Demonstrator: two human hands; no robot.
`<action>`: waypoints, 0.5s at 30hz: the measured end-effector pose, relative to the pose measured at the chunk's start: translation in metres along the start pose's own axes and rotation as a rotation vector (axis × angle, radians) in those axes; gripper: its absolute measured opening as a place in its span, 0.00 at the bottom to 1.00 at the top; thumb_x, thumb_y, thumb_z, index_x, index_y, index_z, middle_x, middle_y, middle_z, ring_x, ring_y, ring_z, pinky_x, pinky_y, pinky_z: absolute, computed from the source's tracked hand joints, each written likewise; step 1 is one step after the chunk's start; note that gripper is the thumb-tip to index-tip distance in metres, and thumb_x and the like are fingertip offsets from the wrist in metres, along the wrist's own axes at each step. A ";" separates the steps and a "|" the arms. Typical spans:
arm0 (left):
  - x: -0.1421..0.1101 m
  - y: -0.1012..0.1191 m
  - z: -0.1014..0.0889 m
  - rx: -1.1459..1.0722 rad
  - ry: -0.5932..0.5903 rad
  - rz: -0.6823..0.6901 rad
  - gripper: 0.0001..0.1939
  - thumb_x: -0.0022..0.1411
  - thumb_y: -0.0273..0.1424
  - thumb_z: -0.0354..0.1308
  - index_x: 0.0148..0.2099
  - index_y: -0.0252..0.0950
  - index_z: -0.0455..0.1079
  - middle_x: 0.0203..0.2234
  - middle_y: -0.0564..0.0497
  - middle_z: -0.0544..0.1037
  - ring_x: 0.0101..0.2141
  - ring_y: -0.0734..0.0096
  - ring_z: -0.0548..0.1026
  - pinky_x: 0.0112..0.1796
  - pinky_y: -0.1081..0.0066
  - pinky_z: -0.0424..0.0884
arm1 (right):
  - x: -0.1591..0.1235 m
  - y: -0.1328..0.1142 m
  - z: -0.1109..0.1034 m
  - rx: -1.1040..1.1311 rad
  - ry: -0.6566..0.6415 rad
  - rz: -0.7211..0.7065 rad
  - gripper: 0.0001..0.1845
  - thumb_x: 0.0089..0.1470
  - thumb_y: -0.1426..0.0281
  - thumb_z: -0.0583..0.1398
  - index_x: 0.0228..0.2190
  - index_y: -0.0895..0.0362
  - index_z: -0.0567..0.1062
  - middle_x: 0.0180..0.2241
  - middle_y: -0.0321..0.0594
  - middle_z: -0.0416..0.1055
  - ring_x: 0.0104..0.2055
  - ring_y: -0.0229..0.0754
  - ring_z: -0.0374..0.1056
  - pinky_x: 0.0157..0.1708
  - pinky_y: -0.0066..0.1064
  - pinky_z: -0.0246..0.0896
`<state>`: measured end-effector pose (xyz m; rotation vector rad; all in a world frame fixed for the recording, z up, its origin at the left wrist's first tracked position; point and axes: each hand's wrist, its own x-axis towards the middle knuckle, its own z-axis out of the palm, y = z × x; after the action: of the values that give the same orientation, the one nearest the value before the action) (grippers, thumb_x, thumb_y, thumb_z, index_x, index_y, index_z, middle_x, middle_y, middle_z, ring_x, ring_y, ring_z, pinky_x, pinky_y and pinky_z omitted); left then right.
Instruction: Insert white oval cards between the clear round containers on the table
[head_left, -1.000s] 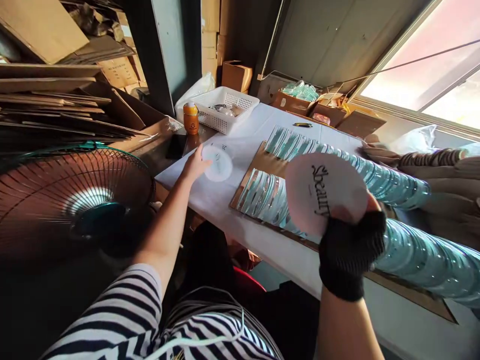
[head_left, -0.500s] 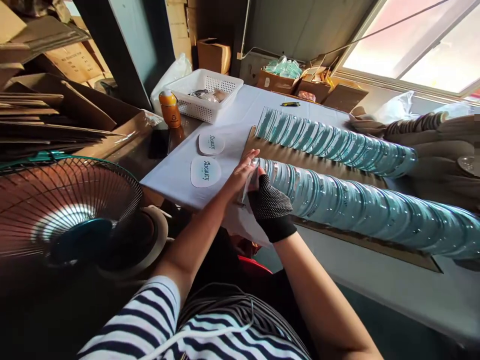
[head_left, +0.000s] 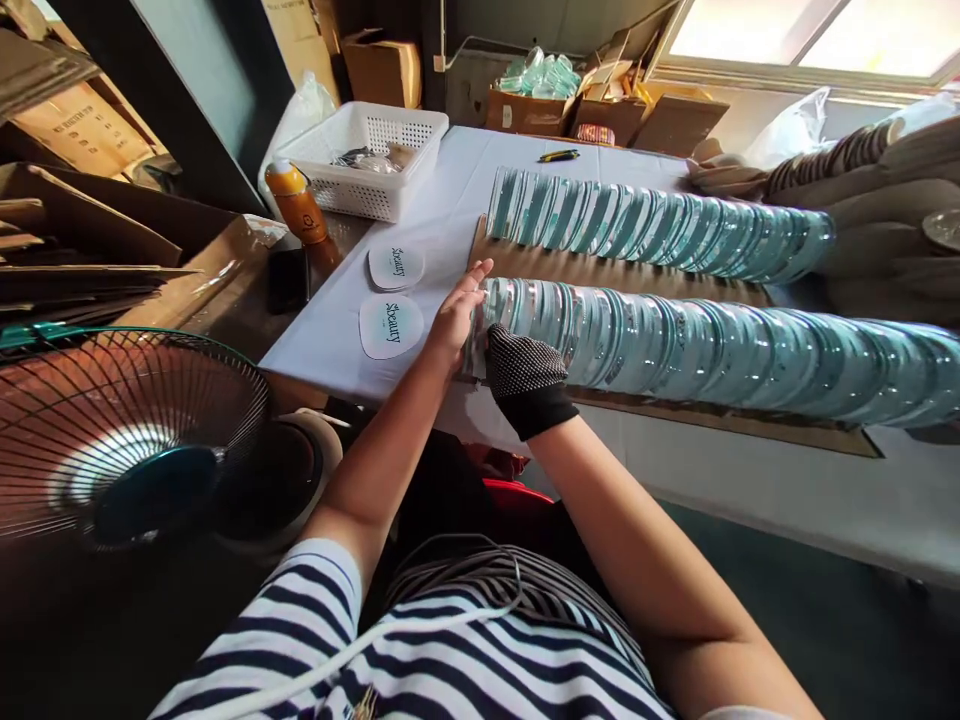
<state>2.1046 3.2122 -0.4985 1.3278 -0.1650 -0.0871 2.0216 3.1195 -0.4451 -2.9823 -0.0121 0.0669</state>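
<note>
My bare left hand (head_left: 456, 318) lies with its fingers stretched out against the left end of the nearer row of clear plastic pieces (head_left: 660, 345), which stand nested one against another. My right hand (head_left: 526, 368), in a black dotted fingerless glove, is closed at the near side of that same end. What its curled fingers hold is hidden. A second row of clear plastic pieces (head_left: 652, 225) runs behind the first. Both rest on a brown cardboard sheet (head_left: 600, 275). Left of my hands lie two white rounded cards, a nearer card (head_left: 391, 328) and a farther card (head_left: 396, 266), both printed "beauty".
A white basket (head_left: 356, 190) with small items stands at the back left, beside an orange bottle (head_left: 300, 205) and a dark phone (head_left: 289, 278). A yellow-black cutter (head_left: 559, 156) lies behind the rows. A caged fan (head_left: 150, 430) stands at my left. Boxes (head_left: 529, 112) line the wall.
The view has tilted, so the table sits higher in the picture. Both hands remain at the row's left end. My right hand's thumb, visible before, is now tucked from sight.
</note>
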 end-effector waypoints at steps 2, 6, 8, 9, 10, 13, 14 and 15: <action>0.004 -0.003 -0.002 0.023 -0.003 0.014 0.26 0.62 0.31 0.49 0.62 0.47 0.70 0.63 0.56 0.69 0.68 0.65 0.58 0.68 0.58 0.53 | 0.000 0.002 0.000 0.190 -0.087 -0.007 0.16 0.65 0.75 0.48 0.45 0.62 0.74 0.38 0.56 0.77 0.42 0.46 0.76 0.42 0.34 0.68; 0.009 -0.006 -0.005 0.134 0.028 0.064 0.25 0.61 0.35 0.54 0.61 0.45 0.70 0.63 0.54 0.69 0.67 0.64 0.59 0.68 0.60 0.51 | -0.015 0.010 0.017 0.731 -0.390 -0.087 0.17 0.66 0.70 0.51 0.53 0.60 0.69 0.33 0.42 0.77 0.32 0.39 0.75 0.34 0.30 0.71; 0.004 -0.005 -0.004 0.267 0.080 0.132 0.26 0.59 0.38 0.57 0.60 0.44 0.70 0.64 0.53 0.68 0.67 0.62 0.59 0.68 0.59 0.50 | -0.032 0.013 0.025 0.871 -0.507 -0.123 0.21 0.67 0.68 0.49 0.59 0.60 0.65 0.33 0.39 0.77 0.32 0.37 0.74 0.32 0.28 0.71; 0.000 -0.005 -0.005 0.349 0.107 0.175 0.28 0.58 0.39 0.58 0.61 0.44 0.69 0.64 0.53 0.68 0.67 0.60 0.58 0.68 0.58 0.49 | -0.041 0.015 0.026 0.887 -0.519 -0.147 0.23 0.66 0.68 0.50 0.60 0.60 0.64 0.35 0.40 0.78 0.33 0.37 0.75 0.33 0.28 0.71; -0.005 -0.004 -0.006 0.409 0.126 0.214 0.28 0.58 0.40 0.58 0.61 0.44 0.69 0.64 0.54 0.68 0.67 0.58 0.60 0.68 0.57 0.50 | -0.048 0.019 0.023 0.841 -0.487 -0.181 0.24 0.64 0.68 0.53 0.60 0.59 0.65 0.37 0.41 0.78 0.35 0.39 0.75 0.35 0.29 0.71; -0.017 -0.002 -0.010 0.531 0.123 0.305 0.27 0.58 0.41 0.58 0.60 0.69 0.66 0.62 0.78 0.67 0.65 0.60 0.62 0.67 0.59 0.55 | -0.059 0.067 -0.005 0.579 -0.189 -0.228 0.28 0.61 0.62 0.59 0.61 0.51 0.67 0.43 0.41 0.78 0.43 0.42 0.75 0.45 0.32 0.69; -0.020 -0.001 -0.007 0.539 0.108 0.320 0.28 0.57 0.43 0.58 0.57 0.81 0.62 0.59 0.90 0.64 0.67 0.62 0.59 0.67 0.62 0.54 | -0.062 0.099 -0.020 0.519 -0.055 -0.166 0.28 0.62 0.60 0.57 0.62 0.49 0.66 0.46 0.40 0.77 0.46 0.43 0.74 0.48 0.33 0.68; -0.022 0.001 -0.001 0.590 0.066 0.279 0.28 0.57 0.47 0.56 0.56 0.87 0.57 0.58 0.97 0.61 0.67 0.60 0.58 0.67 0.61 0.53 | -0.066 0.141 -0.036 0.484 0.083 -0.059 0.28 0.64 0.58 0.55 0.63 0.48 0.65 0.47 0.40 0.77 0.49 0.43 0.73 0.51 0.34 0.67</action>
<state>2.0829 3.2163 -0.4996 1.8768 -0.3354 0.2616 1.9581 2.9739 -0.4290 -2.4964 -0.0648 -0.0547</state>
